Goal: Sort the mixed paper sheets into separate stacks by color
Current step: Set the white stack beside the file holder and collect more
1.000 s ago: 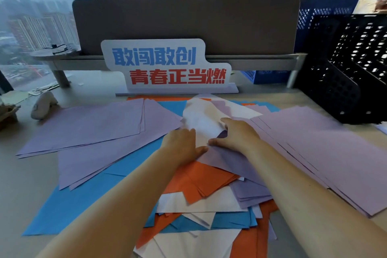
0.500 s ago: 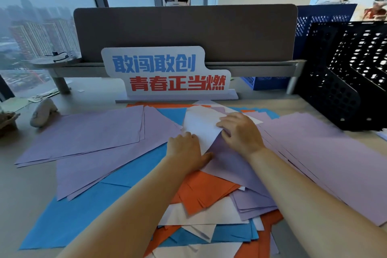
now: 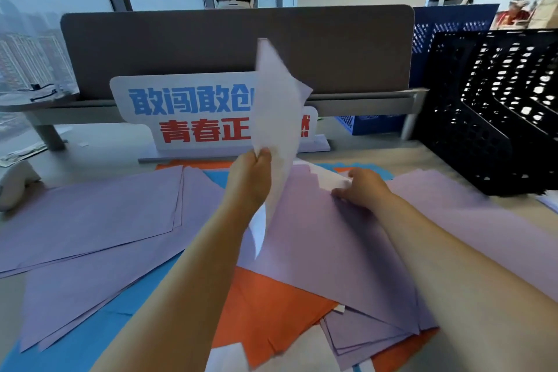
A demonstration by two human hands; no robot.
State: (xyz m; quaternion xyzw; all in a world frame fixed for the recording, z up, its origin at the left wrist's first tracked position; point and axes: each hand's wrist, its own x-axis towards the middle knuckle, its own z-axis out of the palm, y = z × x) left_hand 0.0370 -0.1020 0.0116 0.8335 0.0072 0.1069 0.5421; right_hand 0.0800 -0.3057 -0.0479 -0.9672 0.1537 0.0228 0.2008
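While the left hand (image 3: 250, 178) pinches a white sheet (image 3: 277, 106) by its lower edge and holds it upright above the desk (image 3: 377, 151), the right hand (image 3: 362, 187) lies fairly flat on the middle purple sheets (image 3: 317, 251). It presses them down just beside the corner of a second white sheet (image 3: 329, 180). Around both hands the pile is mixed. Orange sheets (image 3: 265, 311) poke out under the purple near the wrists, blue sheets (image 3: 90, 338) spread beneath everything to the left, and white scraps (image 3: 229, 356) show at the near edge. Far to the left a loose purple group (image 3: 99, 214) fans across the desk, and a right purple spread (image 3: 483, 220) lies by the black file rack (image 3: 498, 130); neither is squared into a true stack. I judge the sorting well short of half done: purple is partly gathered, but no separate white, orange or blue stack is in sight.
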